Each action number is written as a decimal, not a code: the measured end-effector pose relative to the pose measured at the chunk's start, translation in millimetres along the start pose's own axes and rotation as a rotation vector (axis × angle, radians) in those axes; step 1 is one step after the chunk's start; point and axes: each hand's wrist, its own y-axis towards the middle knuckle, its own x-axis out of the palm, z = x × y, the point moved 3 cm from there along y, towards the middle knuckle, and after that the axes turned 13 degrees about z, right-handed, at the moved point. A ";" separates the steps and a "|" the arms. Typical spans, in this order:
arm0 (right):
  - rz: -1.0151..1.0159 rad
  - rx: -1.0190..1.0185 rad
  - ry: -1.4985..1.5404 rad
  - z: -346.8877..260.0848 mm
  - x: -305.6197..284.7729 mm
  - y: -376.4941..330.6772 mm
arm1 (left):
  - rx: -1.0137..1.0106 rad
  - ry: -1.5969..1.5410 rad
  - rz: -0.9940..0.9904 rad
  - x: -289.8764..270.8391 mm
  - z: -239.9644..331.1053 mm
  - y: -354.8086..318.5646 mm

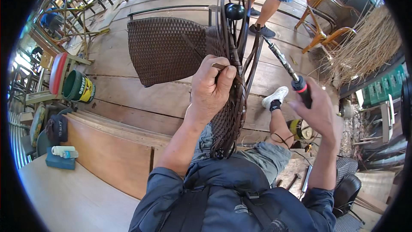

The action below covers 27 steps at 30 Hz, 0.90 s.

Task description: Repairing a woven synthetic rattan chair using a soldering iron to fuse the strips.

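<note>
Left hand: strip pinched. Right hand: tool gripped. Plank floor; bucket at nine o'clock, straw at two.

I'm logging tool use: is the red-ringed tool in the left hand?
No; the right hand holds the red-ringed tool by its dark handle, while the left hand grips a brown strip.

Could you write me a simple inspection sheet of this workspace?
Surface: wooden plank floor; pale tabletop, lower left.
Job's things: dark woven chair; slim tool with black-and-red handle.
Clutter: green bucket; white bottle on a blue block.
Hands: left hand pinches a brown strip at the chair's woven edge; right hand, somewhat blurred, holds the slim tool.
Cables: thin dark cord below the right hand; ends unclear.
Surroundings: another person's legs, armchair, heap of dry fibres.
</note>
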 end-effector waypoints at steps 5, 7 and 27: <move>0.071 -0.363 -0.145 -13.2 -53.7 -0.1 | -0.018 -0.033 0.002 2.5 2.4 2.0; 0.093 -0.388 -0.299 -32.3 -67.5 4.0 | -0.032 -0.061 0.005 2.2 1.1 0.9; 0.169 -0.776 -0.768 -84.5 -64.2 32.4 | -0.082 -0.055 0.012 2.2 1.8 4.1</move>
